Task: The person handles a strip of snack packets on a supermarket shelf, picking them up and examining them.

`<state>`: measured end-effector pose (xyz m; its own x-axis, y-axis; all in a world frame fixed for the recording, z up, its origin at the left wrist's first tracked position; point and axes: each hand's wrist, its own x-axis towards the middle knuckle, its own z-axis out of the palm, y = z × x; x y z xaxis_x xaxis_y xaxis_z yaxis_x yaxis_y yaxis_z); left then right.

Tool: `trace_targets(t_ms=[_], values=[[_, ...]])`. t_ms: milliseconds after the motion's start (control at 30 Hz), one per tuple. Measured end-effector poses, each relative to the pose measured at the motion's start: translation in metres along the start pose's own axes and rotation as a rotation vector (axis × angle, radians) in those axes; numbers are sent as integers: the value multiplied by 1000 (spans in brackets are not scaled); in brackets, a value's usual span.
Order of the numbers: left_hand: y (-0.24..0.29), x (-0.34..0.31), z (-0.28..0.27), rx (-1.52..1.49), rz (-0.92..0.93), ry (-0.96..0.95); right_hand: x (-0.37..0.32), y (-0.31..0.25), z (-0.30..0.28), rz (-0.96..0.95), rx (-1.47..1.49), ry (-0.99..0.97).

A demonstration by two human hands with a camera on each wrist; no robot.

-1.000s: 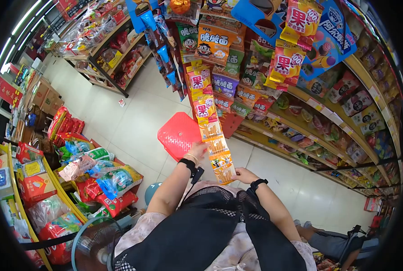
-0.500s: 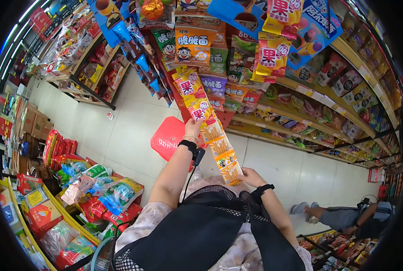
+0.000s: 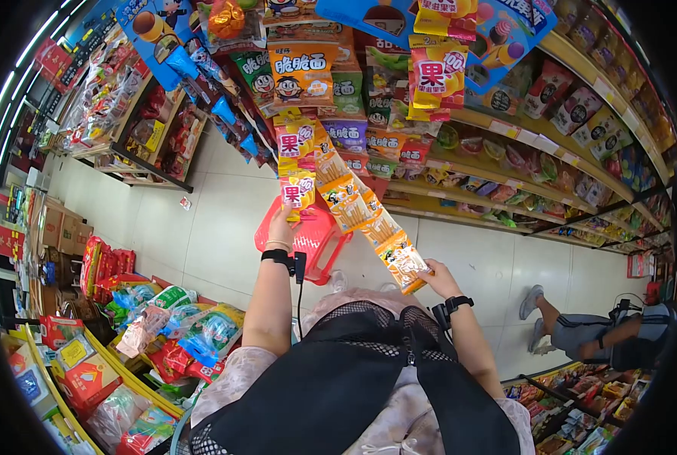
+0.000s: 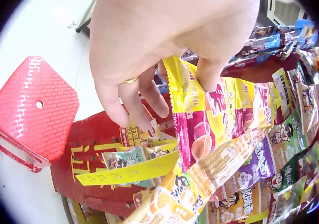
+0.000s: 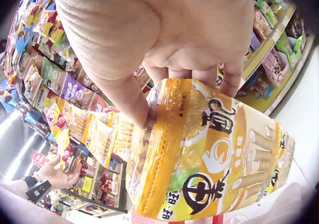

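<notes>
My left hand (image 3: 281,231) pinches the lower end of a strip of yellow and pink fruit packets (image 3: 297,189). In the left wrist view, the thumb of the left hand (image 4: 169,40) lies on the packet (image 4: 199,109), with the other fingers curled beneath. The right hand (image 3: 442,279) holds the lower end of a strip of orange stick-snack packets (image 3: 351,203), which slants up to the hanging display. Close up in the right wrist view, the thumb and fingers of the right hand (image 5: 159,40) grip the top edge of an orange packet (image 5: 199,154).
A red plastic stool (image 3: 308,241) stands on the tiled floor below the strips. Noodle snack bags (image 3: 301,73) hang above, with curved shelves (image 3: 535,140) at the right. Bagged goods (image 3: 202,326) fill the left side. A person's legs (image 3: 566,330) show at the right.
The left hand has moved from the orange strip to the fruit packets, which now hang apart from it. The right hand has drawn the orange strip's end rightward.
</notes>
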<state>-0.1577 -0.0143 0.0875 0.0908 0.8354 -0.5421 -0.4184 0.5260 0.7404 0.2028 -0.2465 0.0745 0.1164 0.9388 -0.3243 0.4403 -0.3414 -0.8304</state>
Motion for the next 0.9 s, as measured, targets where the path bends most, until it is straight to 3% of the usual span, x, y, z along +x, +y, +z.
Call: trace_targets(t_ms=[200, 633, 900], values=[[3, 6, -10, 19, 33, 142, -9, -7, -4, 68, -4, -15], [-9, 27, -8, -142, 83, 129, -18, -20, -12, 74, 31, 19], [-21, 26, 2, -241, -29, 164, -26, -21, -15, 86, 111, 52]])
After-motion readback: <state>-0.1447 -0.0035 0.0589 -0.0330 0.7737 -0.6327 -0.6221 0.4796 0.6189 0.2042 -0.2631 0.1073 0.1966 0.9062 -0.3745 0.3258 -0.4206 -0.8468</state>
